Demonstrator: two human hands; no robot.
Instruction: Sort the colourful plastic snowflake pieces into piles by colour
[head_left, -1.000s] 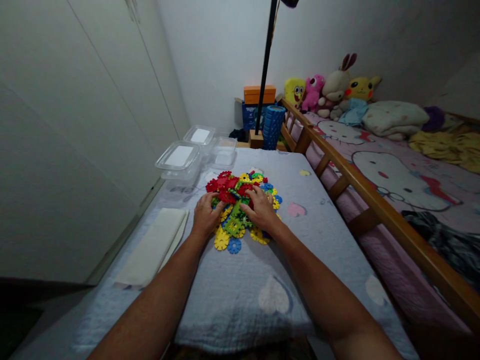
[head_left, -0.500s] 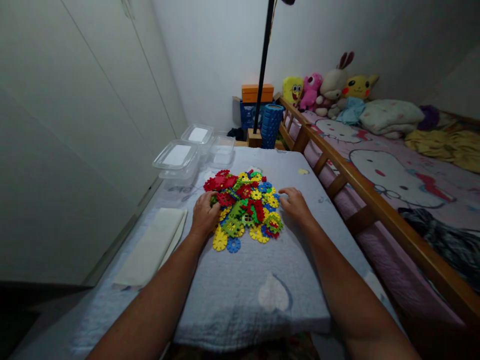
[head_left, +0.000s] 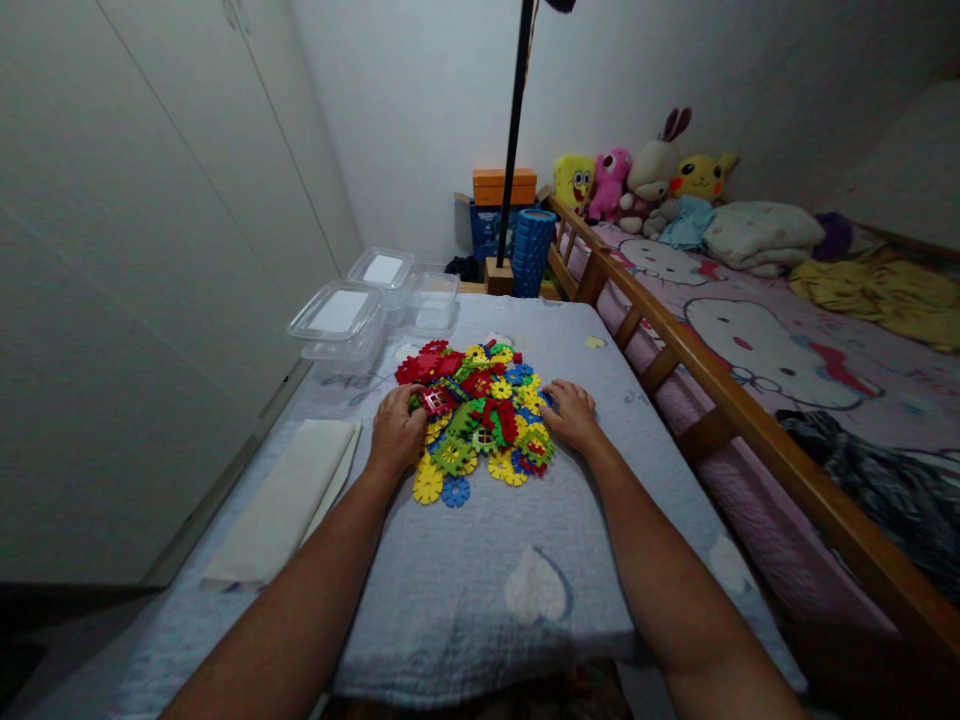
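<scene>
- Plastic snowflake discs (head_left: 476, 410) in red, yellow, green and blue, heaped in 1 loose pile mid-way up the grey quilted pad (head_left: 480, 590), straight ahead at 12 o'clock from the person.
- Left hand (head_left: 395, 432) sits on the pile's 9 o'clock edge, fingers curled over a red piece. Can't tell if it's actually pinching anything or just resting.
- Right hand (head_left: 571, 412) is palm down at the pile's 3 o'clock edge, fingers loosely spread and touching the outer discs, holding nothing that I can see.
- Handling guess: these look light, stiff and thin, with slotted rims that snag on each other, so a grab would likely drag neighbours along. Pinching 1 disc by its rim seems the cleanest hold, or cupping from both sides for a bunch. The soft quilt should keep them from sliding much.
- Versus 1 s ago: the right hand was lying on top of the heap's middle, now it's off to the side. Left hand has barely budged. The view has drifted a bit.
- Around it: 3 clear lidded tubs (head_left: 339, 318) at 11 o'clock of the pile, a folded white cloth (head_left: 289, 500) at 8 o'clock, the wooden bed rail (head_left: 720, 400) off at 3 o'clock.
</scene>
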